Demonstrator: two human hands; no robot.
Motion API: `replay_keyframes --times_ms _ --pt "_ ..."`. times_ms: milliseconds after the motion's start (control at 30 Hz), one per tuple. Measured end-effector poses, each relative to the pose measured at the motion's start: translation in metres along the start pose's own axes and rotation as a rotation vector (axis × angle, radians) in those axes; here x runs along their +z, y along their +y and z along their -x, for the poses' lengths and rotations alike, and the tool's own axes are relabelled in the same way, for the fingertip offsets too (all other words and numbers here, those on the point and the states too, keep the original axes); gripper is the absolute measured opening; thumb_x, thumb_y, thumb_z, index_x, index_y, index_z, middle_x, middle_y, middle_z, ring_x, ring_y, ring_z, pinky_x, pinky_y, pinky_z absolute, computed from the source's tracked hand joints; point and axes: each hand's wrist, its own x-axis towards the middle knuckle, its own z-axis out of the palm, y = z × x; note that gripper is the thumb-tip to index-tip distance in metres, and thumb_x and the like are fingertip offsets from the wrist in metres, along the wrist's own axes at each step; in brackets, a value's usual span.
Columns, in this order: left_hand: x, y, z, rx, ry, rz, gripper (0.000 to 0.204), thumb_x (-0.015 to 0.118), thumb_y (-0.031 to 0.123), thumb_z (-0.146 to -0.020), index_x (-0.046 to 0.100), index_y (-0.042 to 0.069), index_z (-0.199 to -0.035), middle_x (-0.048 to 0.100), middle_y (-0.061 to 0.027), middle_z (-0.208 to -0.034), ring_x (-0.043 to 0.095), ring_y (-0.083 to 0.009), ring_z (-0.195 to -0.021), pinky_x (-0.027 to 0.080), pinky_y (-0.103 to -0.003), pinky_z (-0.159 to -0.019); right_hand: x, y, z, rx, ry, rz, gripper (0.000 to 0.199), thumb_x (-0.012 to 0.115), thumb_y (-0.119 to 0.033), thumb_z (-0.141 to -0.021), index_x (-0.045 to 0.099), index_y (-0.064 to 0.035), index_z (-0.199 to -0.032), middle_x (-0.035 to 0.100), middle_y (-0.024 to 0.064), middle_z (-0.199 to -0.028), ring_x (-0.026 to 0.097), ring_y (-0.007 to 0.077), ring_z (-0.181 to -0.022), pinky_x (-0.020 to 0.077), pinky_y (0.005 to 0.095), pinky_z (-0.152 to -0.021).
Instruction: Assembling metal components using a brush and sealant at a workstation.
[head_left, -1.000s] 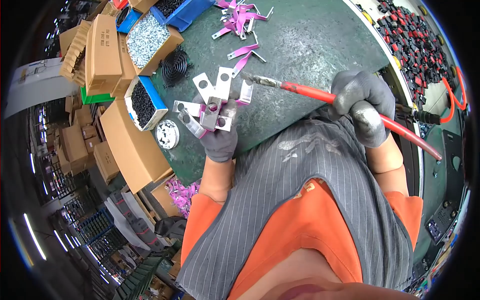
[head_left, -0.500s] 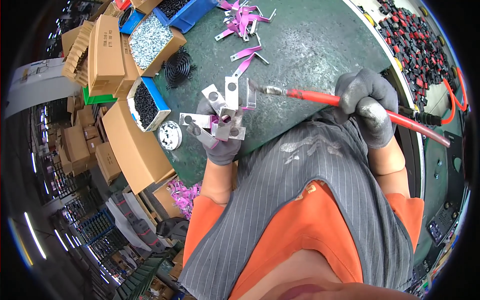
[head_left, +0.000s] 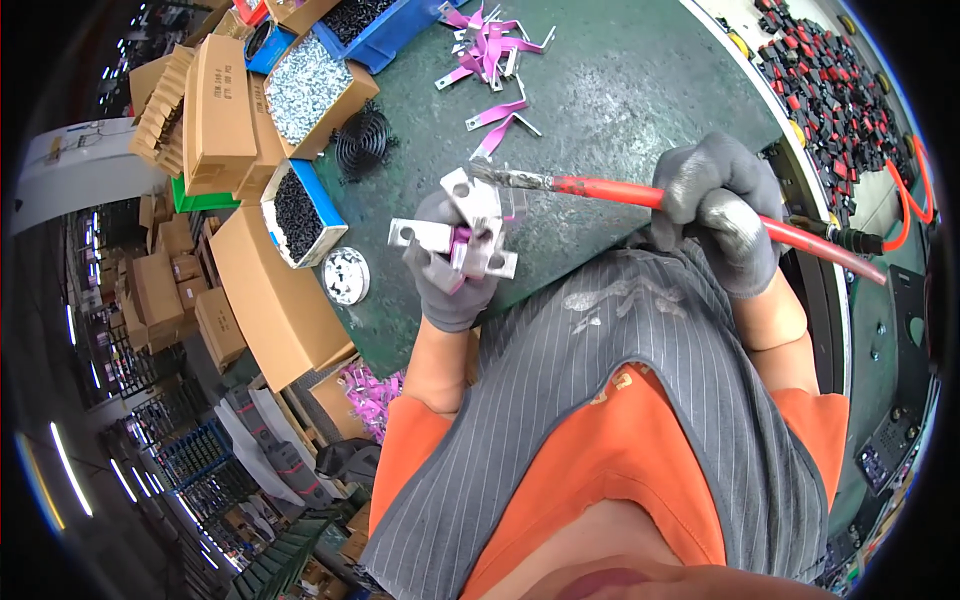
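Observation:
My left hand (head_left: pixel 462 308), in a grey glove, is closed around a fanned bunch of flat metal strips (head_left: pixel 422 235) with pink sleeves. Their bare silver ends, each with a round hole, stick up past my fingers. Gripped in my gloved right hand (head_left: pixel 728 215) is a brush (head_left: pixel 610 191) with a long red handle, slanting across the table. Its dark, worn tip reaches the uppermost strip end; whether it touches is hard to tell. Beyond lie two loose pink-sleeved strips (head_left: pixel 497 115) and a pile of pink-sleeved strips (head_left: pixel 492 50) on the green table (head_left: pixel 620 90).
Along the left edge stand a carton of silver screws (head_left: pixel 308 90), a blue bin (head_left: pixel 385 35), a box of black screws (head_left: pixel 297 215) and a round white tub (head_left: pixel 345 276). A black coil (head_left: pixel 362 140) lies beside them. Red and black parts (head_left: pixel 825 100) spread at the right.
The brush tip has shifted left, onto or over the strip ends. My left hand has turned the bunch and moved slightly right; my right hand has moved slightly left.

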Motion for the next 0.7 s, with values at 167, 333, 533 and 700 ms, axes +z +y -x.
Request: replay_keyframes --times_ms 167,333,533,700 --pt "0.001 -0.014 -0.045 0.070 -0.146 -0.528 0.038 0.069 0.004 -0.064 0.056 -0.003 -0.099 0.063 -0.0120 -0.086 0.063 -0.0180 -0.073 0.049 -0.028 -0.063 -0.029 0.027 -0.007 0.148 0.365 0.097 0.025 0.038 -0.025 -0.081 0.052 -0.0046 -0.080 0.053 0.0035 -0.060 0.044 0.0066 -0.051 0.0318 0.0189 -0.047" --pt "-0.004 -0.027 -0.100 0.097 -0.287 -0.971 0.042 0.070 0.017 -0.069 0.056 0.002 -0.105 0.063 -0.0130 -0.093 0.062 -0.0238 -0.082 0.047 -0.032 -0.073 -0.071 0.081 0.005 0.271 0.549 0.077 0.027 0.038 -0.029 -0.085 0.050 -0.0049 -0.088 0.047 0.0052 -0.059 0.041 0.0107 -0.050 0.0306 0.0216 -0.046" --pt "0.013 -0.024 -0.102 0.163 -0.348 -1.042 0.035 0.069 0.037 -0.068 0.060 0.006 -0.083 0.060 -0.0150 -0.081 0.059 -0.0324 -0.075 0.046 -0.041 -0.066 -0.088 0.097 0.010 0.213 0.432 -0.134 0.029 0.036 -0.028 -0.087 0.051 -0.0036 -0.091 0.052 0.0062 -0.063 0.042 0.0102 -0.050 0.0332 0.0219 -0.047" --pt "0.013 -0.036 -0.110 0.137 -0.508 -1.149 0.038 0.066 0.029 -0.067 0.059 0.008 -0.098 0.059 -0.0143 -0.095 0.057 -0.0310 -0.089 0.046 -0.039 -0.077 -0.084 0.092 0.008 0.215 0.438 -0.113 0.027 0.035 -0.027 -0.087 0.050 -0.0038 -0.090 0.051 0.0066 -0.063 0.041 0.0106 -0.051 0.0327 0.0224 -0.047"
